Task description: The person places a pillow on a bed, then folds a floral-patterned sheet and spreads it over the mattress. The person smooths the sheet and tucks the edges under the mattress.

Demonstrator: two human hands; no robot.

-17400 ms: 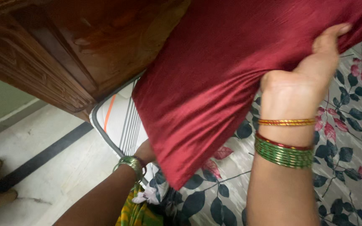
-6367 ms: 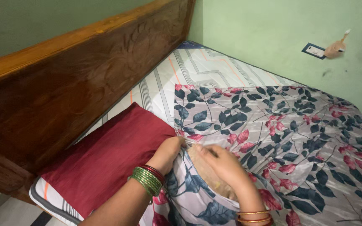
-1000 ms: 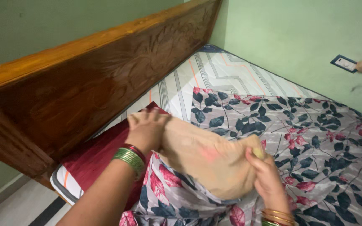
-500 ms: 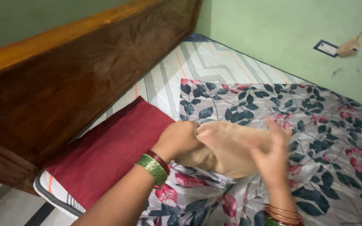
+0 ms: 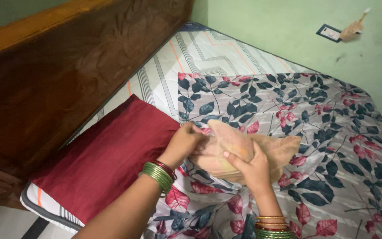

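Tan, soft, bare pillow (image 5: 244, 148), crumpled, lies on the near part of the bed, partly inside the open end of a grey pillowcase printed with dark blue and red leaves (image 5: 200, 203). The exposed end of the pillow points away from the person, with one corner sticking out to the right. The covered end is hidden under the printed cloth.

Left hand (image 5: 186, 141): fingers curled and pinched shut at the left edge of the pillow, where the rim of the pillowcase meets it. Cannot tell whether the pinch takes the pillow, the rim, or both. Green and red bangles on this wrist.

Right hand (image 5: 250, 166): laid on top of the pillow, fingers closed over the tan fabric and pressing into it, thumb toward the left hand. Gold and green bangles on this wrist, at the lower picture edge.

Around it: a flat pillow in a dark red case (image 5: 107, 159) lies just left of the tan pillow, against the carved brown wooden headboard (image 5: 58, 79). Both rest on a white mattress with grey and orange stripes (image 5: 186, 57), bare along the headboard side. A grey bedsheet with the same dark blue and red leaf print (image 5: 332, 128) covers the rest of the mattress to the right. Behind the bed stands a pale green wall (image 5: 279, 26), with a small wall plate (image 5: 330, 32) near the upper right.
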